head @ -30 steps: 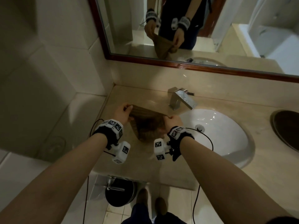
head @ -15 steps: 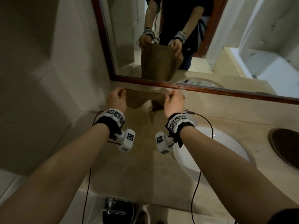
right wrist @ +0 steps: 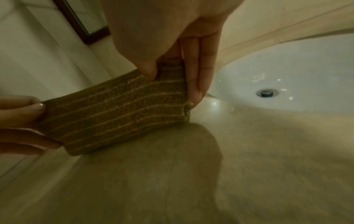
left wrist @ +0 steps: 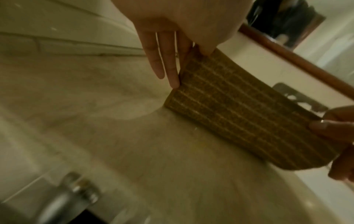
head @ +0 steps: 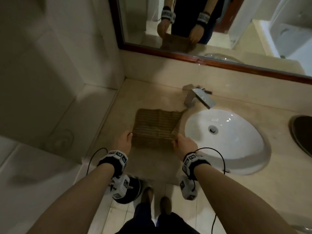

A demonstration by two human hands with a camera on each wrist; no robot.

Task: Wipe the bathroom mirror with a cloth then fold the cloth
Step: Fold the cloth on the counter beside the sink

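Brown striped cloth (head: 156,125), white sink (head: 236,149), beige counter (head: 152,92).

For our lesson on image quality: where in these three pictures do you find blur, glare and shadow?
Head view: dim, edges bowed; small glare spots in the sink. Left wrist view: blur smears the metal object at lower left; the cloth is sharper. Right wrist view: the cloth casts a dark shadow on the counter; bright specks glint in the sink.
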